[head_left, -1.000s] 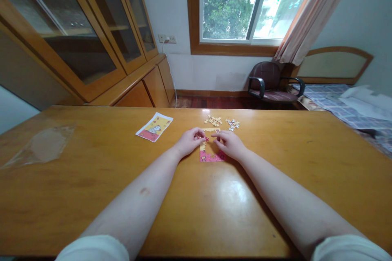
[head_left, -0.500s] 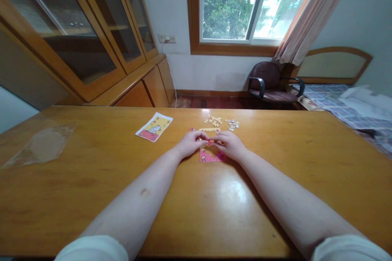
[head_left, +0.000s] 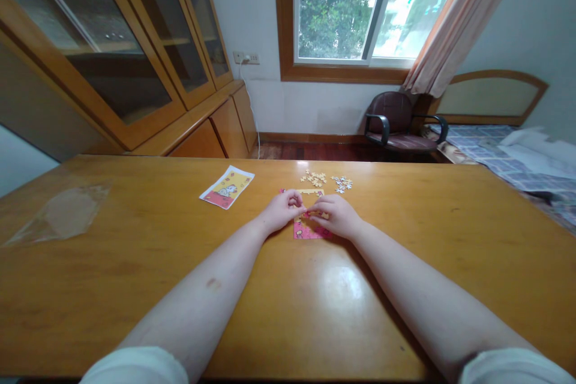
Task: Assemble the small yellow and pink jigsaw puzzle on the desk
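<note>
My left hand (head_left: 282, 213) and my right hand (head_left: 340, 216) meet above a partly joined jigsaw puzzle (head_left: 310, 232). Its lower part is pink, and a yellow strip shows along the top. Between the fingertips is a small red-pink puzzle piece (head_left: 306, 214), partly hidden; the thumb and fingers of both hands are closed on it. My hands cover the puzzle's left and right sides. Just beyond them lie a pile of yellow puzzle pieces (head_left: 314, 178) and a smaller group of whitish pieces (head_left: 342, 184).
A picture card (head_left: 227, 186) with a white animal on yellow and red lies left of my hands. A clear plastic bag (head_left: 67, 211) is on the left of the wooden table (head_left: 252, 312). Beyond the table stand a glass-door cabinet (head_left: 180, 105) and an office chair (head_left: 391, 117).
Both hands stay over the puzzle with small finger shifts. The red-pink piece has dropped slightly toward me, and the left fingers have curled more.
</note>
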The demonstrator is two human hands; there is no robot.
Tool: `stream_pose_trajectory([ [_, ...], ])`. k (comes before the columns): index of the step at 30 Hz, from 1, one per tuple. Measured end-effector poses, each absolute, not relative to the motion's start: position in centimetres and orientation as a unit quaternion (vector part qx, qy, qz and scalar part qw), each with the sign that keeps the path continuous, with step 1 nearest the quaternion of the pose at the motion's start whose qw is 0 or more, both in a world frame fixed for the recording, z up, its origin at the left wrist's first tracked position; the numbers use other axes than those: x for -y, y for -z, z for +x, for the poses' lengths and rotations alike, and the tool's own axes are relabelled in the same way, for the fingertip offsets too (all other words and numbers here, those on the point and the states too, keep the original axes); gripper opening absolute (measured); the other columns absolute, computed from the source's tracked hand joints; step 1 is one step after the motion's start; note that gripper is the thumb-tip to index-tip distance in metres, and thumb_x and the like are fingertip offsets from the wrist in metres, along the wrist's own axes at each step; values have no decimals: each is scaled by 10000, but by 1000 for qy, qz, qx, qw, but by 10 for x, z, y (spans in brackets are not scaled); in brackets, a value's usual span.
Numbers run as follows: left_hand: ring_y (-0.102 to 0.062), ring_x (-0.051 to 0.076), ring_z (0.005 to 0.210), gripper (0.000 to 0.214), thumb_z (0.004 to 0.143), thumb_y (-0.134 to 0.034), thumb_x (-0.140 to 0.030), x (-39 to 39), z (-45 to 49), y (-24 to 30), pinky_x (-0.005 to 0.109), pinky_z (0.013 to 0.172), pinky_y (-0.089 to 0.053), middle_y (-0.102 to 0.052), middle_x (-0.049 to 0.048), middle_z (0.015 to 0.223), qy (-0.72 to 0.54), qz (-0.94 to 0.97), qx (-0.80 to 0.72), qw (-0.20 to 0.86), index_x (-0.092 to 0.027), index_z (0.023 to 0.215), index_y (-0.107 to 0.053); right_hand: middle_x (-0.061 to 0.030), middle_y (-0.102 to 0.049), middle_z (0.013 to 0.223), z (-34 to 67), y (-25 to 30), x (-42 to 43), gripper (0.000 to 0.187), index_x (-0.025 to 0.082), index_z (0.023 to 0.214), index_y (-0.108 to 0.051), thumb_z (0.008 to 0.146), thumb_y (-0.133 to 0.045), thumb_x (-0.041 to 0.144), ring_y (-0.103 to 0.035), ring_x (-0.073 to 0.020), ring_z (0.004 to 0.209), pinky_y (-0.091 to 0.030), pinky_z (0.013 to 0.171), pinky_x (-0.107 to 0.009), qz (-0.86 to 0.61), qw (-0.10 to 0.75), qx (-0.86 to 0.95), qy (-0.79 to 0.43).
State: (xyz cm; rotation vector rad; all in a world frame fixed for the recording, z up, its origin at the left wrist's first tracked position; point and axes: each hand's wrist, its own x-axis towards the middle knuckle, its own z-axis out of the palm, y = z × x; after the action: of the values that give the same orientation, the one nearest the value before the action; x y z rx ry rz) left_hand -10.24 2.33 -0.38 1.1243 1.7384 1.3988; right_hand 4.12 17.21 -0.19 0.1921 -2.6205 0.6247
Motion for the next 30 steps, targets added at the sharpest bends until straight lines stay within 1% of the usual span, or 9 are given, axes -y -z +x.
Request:
stream_pose_trajectory([
  [3,-588,110,697,279,706,-705,-305,-24,-102,4,239,661,-462,-580,-23,744,-532,421,-667,307,-177,802,-476,-64,-678,827,42,0,-170,227,222,946,-725,905,-567,379,-590,-164,757,-434,730,-283,59,221,948,-222],
  [6,-570,110,668,227,737,-669,-304,-23,-102,3,240,639,-454,-589,-17,754,-507,445,-686,273,-176,835,-509,-53,-667,806,43,-3,-168,195,213,938,-715,886,-586,349,-587,-158,753,-436,739,-275,33,214,949,-228],
  [9,-560,124,676,161,779,-616,-287,-18,-105,-2,260,657,-453,-629,5,811,-418,511,-726,194,-178,894,-586,-30,-650,773,45,-7,-167,126,197,896,-695,825,-637,283,-580,-143,729,-439,722,-255,8,175,950,-259],
  [11,-576,145,743,153,786,-600,-266,-14,-107,-7,276,717,-457,-651,18,863,-352,563,-734,145,-194,917,-633,-10,-637,739,46,-9,-168,108,190,866,-681,774,-665,246,-565,-130,687,-431,671,-235,-2,133,950,-283],
  [13,-589,160,806,149,781,-603,-263,-10,-108,-11,281,763,-454,-657,24,890,-309,605,-723,121,-211,907,-665,6,-623,708,47,-10,-169,112,186,845,-671,743,-673,232,-544,-119,641,-415,617,-221,-5,99,947,-304],
  [15,-592,162,805,134,776,-612,-280,-8,-108,-14,274,759,-450,-657,23,878,-279,632,-713,120,-225,873,-685,14,-613,692,49,-12,-170,111,183,832,-669,726,-663,216,-530,-112,616,-401,587,-215,0,78,944,-320],
  [19,-581,151,733,93,763,-618,-286,-6,-107,-16,251,683,-427,-659,8,780,-236,658,-703,134,-233,775,-694,26,-608,687,51,-13,-170,181,184,841,-677,668,-641,149,-520,-104,608,-387,575,-207,14,41,943,-331],
  [21,-574,146,708,88,753,-624,-289,-6,-106,-16,240,651,-413,-658,3,740,-220,661,-704,139,-226,742,-685,25,-615,696,51,-14,-169,199,184,846,-680,656,-636,145,-522,-103,610,-388,580,-207,12,31,945,-326],
  [30,-549,116,654,121,738,-622,-309,-7,-106,-19,208,599,-377,-640,-19,703,-178,648,-726,145,-208,766,-684,13,-619,695,49,-12,-169,171,176,819,-674,652,-639,176,-517,-107,616,-386,591,-214,10,14,953,-303],
])
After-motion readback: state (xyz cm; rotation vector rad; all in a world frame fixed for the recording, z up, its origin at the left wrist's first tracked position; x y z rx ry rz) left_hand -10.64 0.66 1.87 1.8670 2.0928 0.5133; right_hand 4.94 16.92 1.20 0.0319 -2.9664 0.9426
